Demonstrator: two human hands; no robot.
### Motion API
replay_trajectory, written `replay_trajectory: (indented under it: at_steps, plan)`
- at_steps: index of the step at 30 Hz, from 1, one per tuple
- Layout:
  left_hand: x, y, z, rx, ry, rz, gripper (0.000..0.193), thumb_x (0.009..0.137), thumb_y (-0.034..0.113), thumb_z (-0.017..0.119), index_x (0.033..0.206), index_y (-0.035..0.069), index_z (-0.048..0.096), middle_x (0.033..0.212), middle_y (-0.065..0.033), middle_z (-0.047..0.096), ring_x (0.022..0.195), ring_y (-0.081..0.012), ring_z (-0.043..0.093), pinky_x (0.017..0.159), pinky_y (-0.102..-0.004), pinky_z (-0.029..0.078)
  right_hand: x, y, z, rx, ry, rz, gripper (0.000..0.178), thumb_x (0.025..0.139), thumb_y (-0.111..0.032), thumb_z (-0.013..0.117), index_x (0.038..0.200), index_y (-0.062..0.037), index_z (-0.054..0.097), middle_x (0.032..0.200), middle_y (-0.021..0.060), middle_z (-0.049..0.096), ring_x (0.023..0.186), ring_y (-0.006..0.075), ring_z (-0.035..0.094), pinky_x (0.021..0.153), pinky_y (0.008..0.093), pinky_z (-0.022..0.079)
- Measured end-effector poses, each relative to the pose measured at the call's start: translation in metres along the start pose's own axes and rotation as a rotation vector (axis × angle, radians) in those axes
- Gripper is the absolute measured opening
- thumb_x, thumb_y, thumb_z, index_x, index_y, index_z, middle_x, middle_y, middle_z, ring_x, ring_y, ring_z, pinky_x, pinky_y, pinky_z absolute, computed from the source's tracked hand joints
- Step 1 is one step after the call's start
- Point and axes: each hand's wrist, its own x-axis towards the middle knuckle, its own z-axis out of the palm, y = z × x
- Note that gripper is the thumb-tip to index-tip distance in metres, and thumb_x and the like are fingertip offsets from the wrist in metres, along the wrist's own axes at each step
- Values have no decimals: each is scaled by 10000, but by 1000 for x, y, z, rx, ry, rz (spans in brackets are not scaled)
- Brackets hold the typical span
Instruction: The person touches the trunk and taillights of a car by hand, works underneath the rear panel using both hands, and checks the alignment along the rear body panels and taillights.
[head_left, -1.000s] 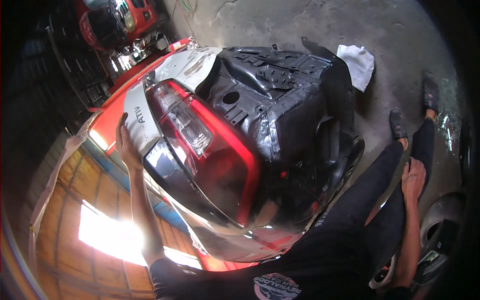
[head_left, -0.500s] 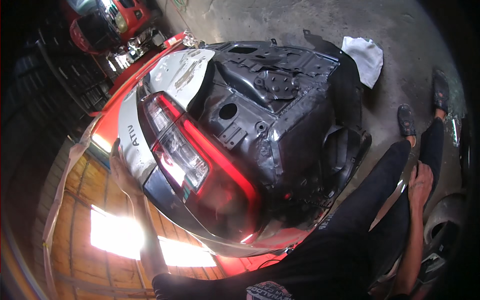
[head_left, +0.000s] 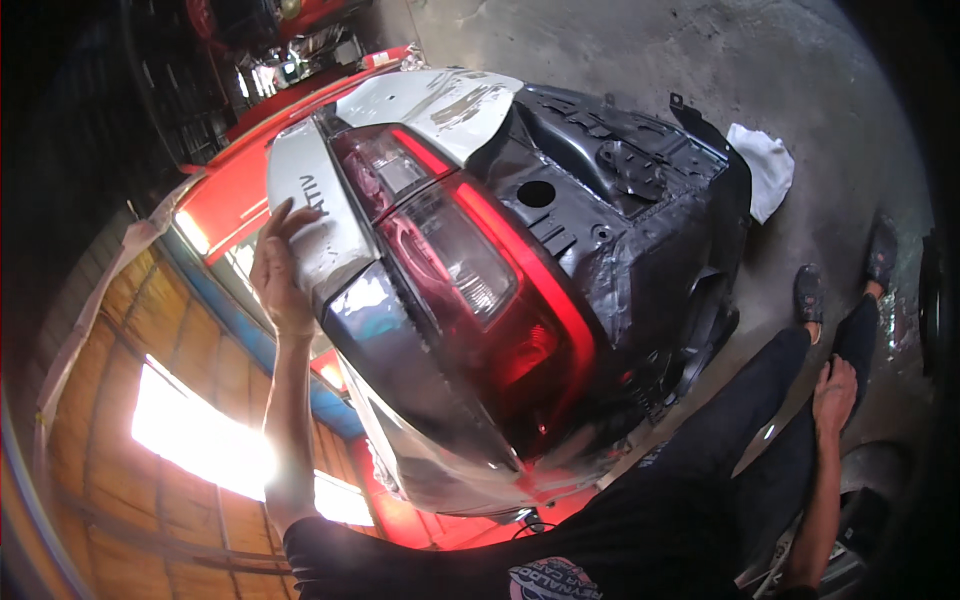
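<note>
My left hand [head_left: 284, 272] is raised at the edge of the white trunk lid [head_left: 345, 238], fingers stretched and apart. Its fingertips lie at or just over the lid's face; firm contact is hard to judge. Beside the lid sits a red and clear tail light [head_left: 455, 270], split in two sections. A glossy dark corner panel [head_left: 385, 315] lies below it. Past the light, the car's bare black inner body metal [head_left: 625, 200] is exposed. My right hand [head_left: 833, 394] rests on my leg with its fingers laid out and nothing visible in them.
A white cloth [head_left: 762, 172] lies on the grey concrete floor [head_left: 600, 45] beyond the car. The white panel [head_left: 430, 105] above the light has scuffed patches. Part of a red vehicle [head_left: 235, 30] shows at the far left, and a brown panelled surface [head_left: 105, 365] with bright openings lies lower left.
My left hand has moved up along the car's edge, its fingers now showing over the trunk lid. My view has shifted, so the lid and tail light appear farther right. My right hand stays on my leg.
</note>
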Motion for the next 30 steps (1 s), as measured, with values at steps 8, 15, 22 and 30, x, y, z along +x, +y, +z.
replay_trajectory:
  at_steps: [8, 15, 22, 30]
  plan:
    - [-1, 10, -9, 212, -140, 145, 506, 1061, 341, 357, 1238, -80, 573, 905, -153, 677, 923, -223, 631, 939, -380, 454, 12, -4, 6, -38, 45, -45, 263, 945, -176, 556, 1114, 11, 629, 1026, 188, 632, 1010, 378, 585, 888, 463, 458]
    - [-2, 8, -6, 221, -72, 144, 493, 1063, 348, 362, 1218, -67, 578, 857, -145, 681, 891, -219, 638, 887, -379, 479, 24, -32, -15, 14, -14, -19, 284, 949, -189, 554, 1131, 15, 629, 1067, 201, 638, 1030, 383, 586, 884, 459, 465]
    - [-1, 1, -7, 222, -60, 183, 497, 1063, 344, 370, 1268, -72, 548, 865, -146, 676, 882, -211, 642, 873, -362, 484, 16, -17, -8, -84, -36, -14, 289, 964, -200, 531, 1133, 13, 629, 1079, 179, 642, 1038, 368, 584, 889, 450, 462]
    - [-2, 5, -7, 215, -35, 193, 496, 1056, 347, 384, 1315, -50, 529, 985, -139, 669, 950, -188, 624, 906, -347, 465, 12, -11, 3, -100, -58, -47, 302, 967, -205, 526, 1140, 24, 620, 1059, 180, 640, 1025, 362, 587, 882, 448, 461]
